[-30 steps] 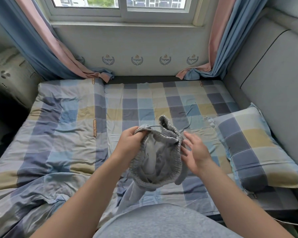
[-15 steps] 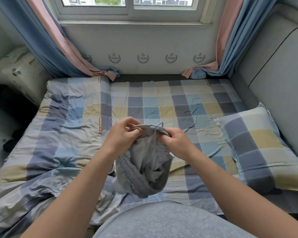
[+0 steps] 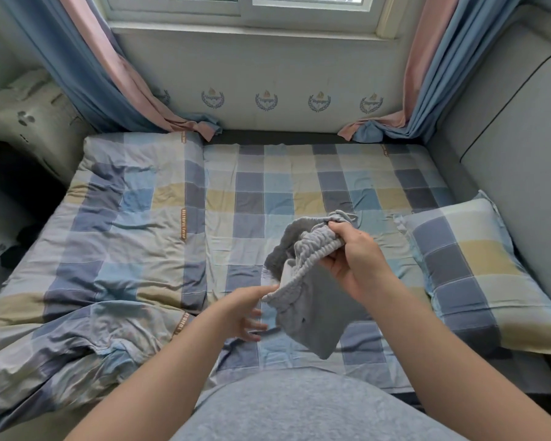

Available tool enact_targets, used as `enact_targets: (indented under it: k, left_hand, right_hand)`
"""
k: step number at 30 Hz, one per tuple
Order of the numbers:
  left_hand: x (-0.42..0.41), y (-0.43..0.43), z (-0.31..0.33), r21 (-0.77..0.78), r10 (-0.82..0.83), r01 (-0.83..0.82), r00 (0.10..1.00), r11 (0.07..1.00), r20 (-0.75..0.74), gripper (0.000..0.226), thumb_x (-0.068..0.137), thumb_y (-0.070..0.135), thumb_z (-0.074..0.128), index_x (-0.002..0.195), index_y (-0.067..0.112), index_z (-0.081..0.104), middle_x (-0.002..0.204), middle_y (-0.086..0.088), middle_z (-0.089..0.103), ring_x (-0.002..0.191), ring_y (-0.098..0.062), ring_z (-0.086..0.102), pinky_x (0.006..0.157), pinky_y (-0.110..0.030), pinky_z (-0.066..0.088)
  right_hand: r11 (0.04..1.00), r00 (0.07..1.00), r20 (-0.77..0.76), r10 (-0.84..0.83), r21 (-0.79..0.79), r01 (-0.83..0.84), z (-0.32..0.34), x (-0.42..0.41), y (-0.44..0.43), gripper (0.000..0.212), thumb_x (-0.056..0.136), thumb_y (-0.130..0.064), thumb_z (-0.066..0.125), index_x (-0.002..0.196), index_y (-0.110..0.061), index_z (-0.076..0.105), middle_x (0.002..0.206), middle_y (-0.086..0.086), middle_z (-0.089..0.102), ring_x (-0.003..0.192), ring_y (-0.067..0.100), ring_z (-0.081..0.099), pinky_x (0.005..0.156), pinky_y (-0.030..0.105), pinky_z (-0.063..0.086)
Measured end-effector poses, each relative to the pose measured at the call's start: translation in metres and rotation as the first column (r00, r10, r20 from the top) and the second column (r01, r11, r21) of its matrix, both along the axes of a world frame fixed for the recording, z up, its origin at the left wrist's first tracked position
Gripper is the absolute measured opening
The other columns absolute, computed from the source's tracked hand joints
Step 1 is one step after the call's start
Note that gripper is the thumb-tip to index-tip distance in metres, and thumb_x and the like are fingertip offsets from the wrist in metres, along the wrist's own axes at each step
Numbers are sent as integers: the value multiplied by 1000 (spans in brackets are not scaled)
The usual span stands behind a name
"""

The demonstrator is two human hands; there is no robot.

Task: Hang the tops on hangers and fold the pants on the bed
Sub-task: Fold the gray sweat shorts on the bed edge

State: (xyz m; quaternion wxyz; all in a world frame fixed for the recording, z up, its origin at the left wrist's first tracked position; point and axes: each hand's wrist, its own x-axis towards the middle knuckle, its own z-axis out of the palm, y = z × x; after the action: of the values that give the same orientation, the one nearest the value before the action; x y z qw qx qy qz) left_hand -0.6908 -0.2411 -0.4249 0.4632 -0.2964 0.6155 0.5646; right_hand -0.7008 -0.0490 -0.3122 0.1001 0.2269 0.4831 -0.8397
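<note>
I hold grey pants (image 3: 309,323) with an elastic drawstring waistband above the checked bed (image 3: 268,186). My right hand (image 3: 353,259) grips the bunched waistband at its upper end. Lower and to the left, my left hand (image 3: 248,310) pinches the other end of the waistband between thumb and forefinger, its other fingers spread loosely. The waistband runs slanted between the two hands and the legs hang crumpled below it, just over the sheet. No tops or hangers are in view.
A rumpled checked duvet (image 3: 109,249) covers the bed's left half. A matching pillow (image 3: 477,272) lies at the right against a grey padded headboard (image 3: 522,138). Curtains (image 3: 115,74) hang at both sides of the window behind the bed.
My hands have moved apart: the right one went up and right with the waistband, the left one down and left. The waistband is now stretched out between them.
</note>
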Motion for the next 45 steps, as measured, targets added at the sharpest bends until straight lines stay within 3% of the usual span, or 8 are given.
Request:
enact_targets:
  k: [3,10,18,23,26,29,38,45]
  left_hand:
    - [0,13,4,249,195,-192,981,949,13,16,94,9,60,108,1,62,83,-11,71,64,-19,71,63,-30,61]
    - [-28,17,40,333,476,-390,848,858,-232,19,93,1,42,104,1,57,78,-16,62,61,-24,61,52,-29,54]
    - [-28,22,87,113,26,64,752,992,-658,38,68,7,65,101,-11,66,81,-14,55,73,-24,50,65,-34,38]
    - [-26,19,103,-224,-309,217,558,950,-770,34,85,-4,54,81,20,78,56,10,59,54,-10,44,49,-20,32]
    - [-24,14,108,-260,-323,196,481,946,-815,36,85,-1,56,79,27,78,67,4,68,61,-8,53,58,-22,40]
    - [-24,6,111,-259,-296,145,429,955,-853,34,85,-3,57,82,25,76,60,13,62,58,-6,49,57,-20,38]
    - [-34,-33,96,-627,-561,-149,325,765,-761,38,79,-10,49,88,19,71,90,2,54,86,-16,54,72,-20,41]
    - [-39,-72,50,-711,-552,-299,466,637,-691,31,73,-11,51,84,15,64,93,-6,58,90,-23,52,75,-27,37]
  right_hand:
    - [997,998,-15,-57,-51,56,-1,2,9,17,100,-7,46,92,2,58,87,22,67,74,28,68,65,35,62]
    - [962,974,183,-134,258,84,-44,13,39,15,90,5,46,86,-6,55,69,15,58,51,20,63,44,30,53]
    - [633,738,574,356,432,-642,-76,36,34,31,94,-18,59,120,-18,43,92,9,71,85,28,71,75,45,59]
    - [354,860,232,454,839,-413,-64,13,17,104,73,-47,82,155,-30,21,155,2,27,142,24,29,112,46,35]
    - [343,698,131,704,798,-496,-49,2,1,74,72,-39,82,138,-38,49,141,-5,50,128,13,47,106,37,42]
    - [321,696,139,704,812,-487,-51,0,-20,7,82,-18,66,81,-24,63,79,-1,65,74,15,60,67,35,49]
    - [-18,868,218,447,972,-234,-89,-8,-7,15,90,-6,49,92,-20,56,90,1,61,80,27,55,64,35,44]
    - [-31,907,371,200,927,-373,-110,-4,43,28,87,-1,44,89,-23,61,88,4,58,81,30,52,66,32,40]
